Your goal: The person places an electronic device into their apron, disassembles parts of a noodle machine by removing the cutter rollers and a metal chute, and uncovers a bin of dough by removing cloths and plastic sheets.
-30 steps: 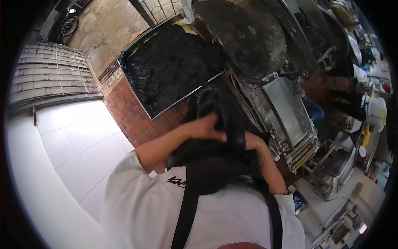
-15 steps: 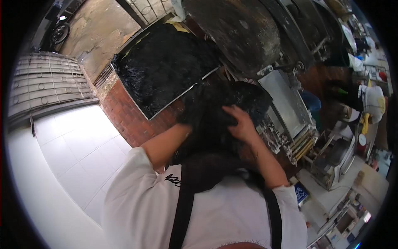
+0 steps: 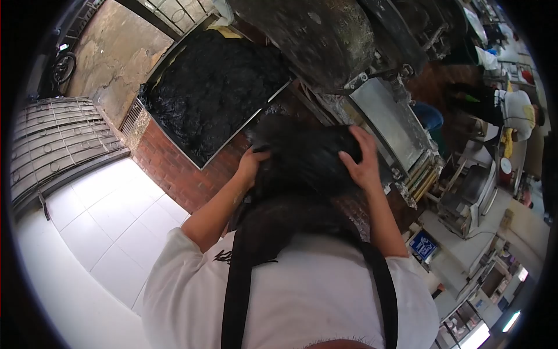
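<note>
A bundle of black, pliable sheet material [image 3: 305, 154] is stretched between my hands in front of my black apron [image 3: 279, 227]. My left hand [image 3: 253, 165] is closed on its left edge, with the thumb on top. On the opposite edge, my right hand [image 3: 362, 158] grips with thumb and fingers; some fingertips are hidden in the dark folds. Beyond the bundle lies a wide, glossy heap of similar black material [image 3: 212, 87], spread on a low platform with a pale metal edge [image 3: 247, 125].
A large dark, worn machine [image 3: 308, 35] stands ahead to the right, beside a metal tray [image 3: 386, 119]. Red brick floor [image 3: 168, 163], white tiles [image 3: 110, 221] and a metal gate [image 3: 64, 125] are on the left. Another person [image 3: 514, 110] is at the far right, near a blue bin [image 3: 429, 115].
My hands have moved apart and closed on the two sides of the black bundle, which is now raised and spread wider. The view has shifted slightly, so the heap appears further left.
</note>
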### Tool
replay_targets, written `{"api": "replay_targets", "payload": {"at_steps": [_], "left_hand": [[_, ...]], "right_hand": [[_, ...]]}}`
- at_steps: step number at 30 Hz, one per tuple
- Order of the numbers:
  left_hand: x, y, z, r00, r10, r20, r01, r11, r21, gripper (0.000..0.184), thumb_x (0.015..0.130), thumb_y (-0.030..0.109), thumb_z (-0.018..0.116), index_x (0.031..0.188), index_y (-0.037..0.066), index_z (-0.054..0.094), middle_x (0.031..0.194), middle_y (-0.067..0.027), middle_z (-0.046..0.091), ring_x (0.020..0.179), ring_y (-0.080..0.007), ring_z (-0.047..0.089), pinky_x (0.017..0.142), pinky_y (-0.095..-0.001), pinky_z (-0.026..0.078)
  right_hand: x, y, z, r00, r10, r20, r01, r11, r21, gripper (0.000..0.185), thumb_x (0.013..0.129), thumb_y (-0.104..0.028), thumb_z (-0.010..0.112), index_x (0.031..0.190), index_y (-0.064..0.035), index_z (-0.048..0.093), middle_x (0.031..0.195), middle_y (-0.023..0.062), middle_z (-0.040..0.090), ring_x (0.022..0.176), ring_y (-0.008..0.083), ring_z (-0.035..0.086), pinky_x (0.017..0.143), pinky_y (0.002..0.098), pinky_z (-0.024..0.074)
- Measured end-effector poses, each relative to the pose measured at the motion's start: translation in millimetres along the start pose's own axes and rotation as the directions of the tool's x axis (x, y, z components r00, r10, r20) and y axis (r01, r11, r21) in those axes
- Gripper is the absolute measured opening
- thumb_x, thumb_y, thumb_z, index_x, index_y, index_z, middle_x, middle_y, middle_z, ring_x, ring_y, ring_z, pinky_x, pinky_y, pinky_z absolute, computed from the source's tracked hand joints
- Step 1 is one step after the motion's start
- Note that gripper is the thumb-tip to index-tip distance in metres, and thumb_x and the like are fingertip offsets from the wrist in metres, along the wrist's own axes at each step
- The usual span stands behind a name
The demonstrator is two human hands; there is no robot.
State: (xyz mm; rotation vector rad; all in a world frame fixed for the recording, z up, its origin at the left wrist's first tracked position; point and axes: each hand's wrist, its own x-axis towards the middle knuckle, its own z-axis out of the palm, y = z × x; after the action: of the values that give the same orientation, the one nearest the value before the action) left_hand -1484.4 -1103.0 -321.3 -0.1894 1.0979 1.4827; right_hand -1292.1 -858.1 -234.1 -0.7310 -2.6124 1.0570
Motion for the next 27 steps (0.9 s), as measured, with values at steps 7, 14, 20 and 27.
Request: {"api": "replay_targets", "payload": {"at_steps": [7,14,20,27], "left_hand": [[40.0,-52.5,-23.9,0.849,-0.424,0.314,0.479,0.869,-0.123,0.041,0.095,0.022,0.057,0.126,-0.005,0.055,0.123,-0.0150,0.062,0.111,-0.0244,0.062,0.098,-0.0364,0.050],[19.1,-22.2,-49.3,0.796,-0.599,0.085,0.511,0.741,0.436,0.062,0.093,0.036,0.063,0.137,-0.004,0.046,0.136,-0.0160,0.052,0.120,-0.0253,0.056,0.100,-0.0350,0.046],[-50.7,24.5,-38.5,0.965,0.254,-0.066,-0.121,0.655,0.746,0.084,0.081,0.036,0.079,0.144,-0.002,0.038,0.142,-0.0199,0.047,0.125,-0.0281,0.052,0.103,-0.0385,0.043],[-33.7,101.5,-89.5,0.883,0.468,-0.033,-0.304,0.624,0.719,0.057,0.078,0.005,0.072,0.131,-0.001,0.052,0.120,-0.0142,0.063,0.113,-0.0232,0.059,0.100,-0.0344,0.045]], "right_hand": [[8.2,-36.9,52.9,0.834,-0.010,0.552,-0.213,0.917,0.337,0.082,0.072,-0.020,0.084,0.142,-0.0025,0.044,0.129,0.0161,0.060,0.121,0.0281,0.056,0.105,0.0373,0.0415],[51.1,-48.6,129.7,0.701,-0.010,0.713,-0.384,0.837,0.389,0.065,0.081,-0.021,0.075,0.137,-0.0006,0.049,0.129,0.0147,0.061,0.117,0.0238,0.059,0.103,0.0354,0.0429],[41.0,-4.0,185.6,0.520,0.166,0.838,-0.512,0.846,0.150,0.056,0.084,-0.018,0.069,0.134,-0.0017,0.051,0.126,0.0169,0.061,0.114,0.0289,0.060,0.101,0.0365,0.0445],[171.8,-122.7,128.2,0.638,-0.226,0.736,0.069,0.969,0.237,0.045,0.087,-0.013,0.063,0.131,-0.0030,0.055,0.123,0.0193,0.062,0.110,0.0347,0.061,0.098,0.0374,0.0467]]}}
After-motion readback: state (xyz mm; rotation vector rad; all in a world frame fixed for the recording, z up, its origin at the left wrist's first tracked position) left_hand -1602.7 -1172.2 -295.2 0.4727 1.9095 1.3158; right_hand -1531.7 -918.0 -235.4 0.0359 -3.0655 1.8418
